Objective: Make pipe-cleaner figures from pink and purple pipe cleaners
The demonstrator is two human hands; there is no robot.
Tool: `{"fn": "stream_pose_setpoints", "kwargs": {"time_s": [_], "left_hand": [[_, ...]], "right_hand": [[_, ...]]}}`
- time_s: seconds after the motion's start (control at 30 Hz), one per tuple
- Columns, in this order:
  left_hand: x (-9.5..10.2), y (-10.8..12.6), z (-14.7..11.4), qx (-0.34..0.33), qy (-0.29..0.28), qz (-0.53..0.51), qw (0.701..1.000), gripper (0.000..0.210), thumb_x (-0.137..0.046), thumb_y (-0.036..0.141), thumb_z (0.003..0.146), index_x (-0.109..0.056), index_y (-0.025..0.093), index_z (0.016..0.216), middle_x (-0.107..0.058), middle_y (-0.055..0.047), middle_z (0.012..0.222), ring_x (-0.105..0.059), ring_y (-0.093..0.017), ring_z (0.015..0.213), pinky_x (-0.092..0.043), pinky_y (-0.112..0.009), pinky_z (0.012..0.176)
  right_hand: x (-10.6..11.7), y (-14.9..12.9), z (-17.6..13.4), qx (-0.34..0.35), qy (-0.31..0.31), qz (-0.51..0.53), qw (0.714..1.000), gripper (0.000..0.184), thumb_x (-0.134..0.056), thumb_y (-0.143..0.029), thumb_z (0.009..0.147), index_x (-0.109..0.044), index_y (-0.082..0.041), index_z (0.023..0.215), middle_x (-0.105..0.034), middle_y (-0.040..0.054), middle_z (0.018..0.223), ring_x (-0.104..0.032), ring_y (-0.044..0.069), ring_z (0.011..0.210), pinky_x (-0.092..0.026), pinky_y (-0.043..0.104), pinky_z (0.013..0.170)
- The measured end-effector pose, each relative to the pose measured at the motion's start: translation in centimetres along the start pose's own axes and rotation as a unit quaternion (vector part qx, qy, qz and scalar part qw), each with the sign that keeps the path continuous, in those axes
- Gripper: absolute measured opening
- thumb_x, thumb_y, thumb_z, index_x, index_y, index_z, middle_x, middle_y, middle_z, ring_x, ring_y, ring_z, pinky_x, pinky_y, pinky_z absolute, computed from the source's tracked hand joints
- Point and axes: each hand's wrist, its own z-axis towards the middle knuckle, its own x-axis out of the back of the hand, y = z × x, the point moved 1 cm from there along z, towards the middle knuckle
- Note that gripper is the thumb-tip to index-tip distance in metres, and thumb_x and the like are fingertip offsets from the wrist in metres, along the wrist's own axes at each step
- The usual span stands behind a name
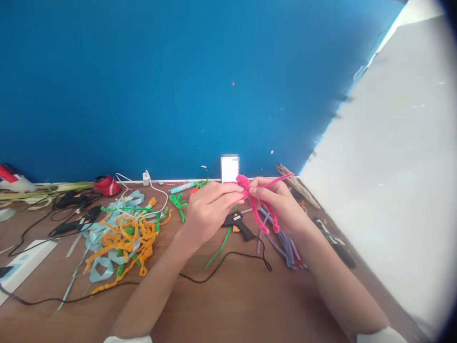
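Both of my hands meet above the table around a pink pipe-cleaner figure (259,216). It has a coiled, rounded top and two legs hanging down with curled ends; one straight length sticks out to the upper right. My left hand (210,207) pinches its left side with fingertips together. My right hand (274,200) grips its middle between thumb and fingers. The exact contact is partly hidden by my fingers. Below and behind my hands lies a black glue gun (240,224) with its cord. A small green pipe-cleaner figure (177,205) rests left of my left hand.
A tangle of orange pipe cleaners (132,238) and light blue ribbon (102,271) lies left. A lit phone (230,167) leans against the blue wall. Purple strips (285,247) lie right, near a dark-handled tool (335,245). A white power strip (26,264) sits far left.
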Motion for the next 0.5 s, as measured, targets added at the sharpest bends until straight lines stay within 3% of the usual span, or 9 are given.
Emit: {"fn": "stream_pose_setpoints", "kwargs": {"time_s": [0.2, 0.3, 0.4, 0.5], "left_hand": [[0.6, -0.1, -0.4, -0.029, -0.016, 0.057, 0.998, 0.027, -0.066, 0.012, 0.087, -0.067, 0.022, 0.112, -0.077, -0.004, 0.107, -0.072, -0.017, 0.09, -0.05, -0.028, 0.07], [0.6, 0.2, -0.4, -0.023, 0.009, 0.044, 0.999, 0.021, -0.065, 0.011, 0.088, -0.068, 0.02, 0.107, -0.078, -0.004, 0.097, -0.073, -0.016, 0.087, -0.048, -0.026, 0.067], [0.7, 0.8, -0.2, 0.042, 0.039, 0.049, 0.997, 0.007, -0.062, 0.014, 0.091, -0.067, 0.018, 0.094, -0.075, -0.001, 0.076, -0.067, -0.012, 0.066, -0.043, -0.025, 0.061], [0.8, 1.5, 0.0, 0.182, -0.012, 0.021, 0.983, 0.017, -0.055, 0.023, 0.095, -0.063, 0.018, 0.082, -0.065, 0.001, 0.064, -0.056, -0.01, 0.056, -0.038, -0.024, 0.056]], "right_hand": [[-0.4, 0.1, -0.2, 0.021, 0.04, -0.022, 0.999, 0.02, -0.071, -0.037, 0.085, -0.064, -0.019, 0.079, -0.051, -0.0048, 0.059, -0.042, 0.008, 0.052, -0.031, 0.023, 0.048], [-0.9, 0.1, -0.7, 0.036, 0.051, -0.042, 0.997, 0.022, -0.07, -0.039, 0.086, -0.064, -0.019, 0.081, -0.05, -0.0054, 0.058, -0.04, 0.008, 0.049, -0.029, 0.023, 0.045], [-1.7, -0.3, -1.1, 0.093, 0.063, -0.101, 0.988, 0.02, -0.067, -0.036, 0.088, -0.063, -0.019, 0.079, -0.052, -0.0042, 0.06, -0.044, 0.009, 0.052, -0.034, 0.024, 0.048], [-2.1, -0.5, -1.3, 0.182, 0.091, -0.223, 0.953, 0.016, -0.063, -0.031, 0.091, -0.063, -0.02, 0.08, -0.062, -0.0012, 0.067, -0.053, 0.012, 0.06, -0.041, 0.026, 0.056]]}}
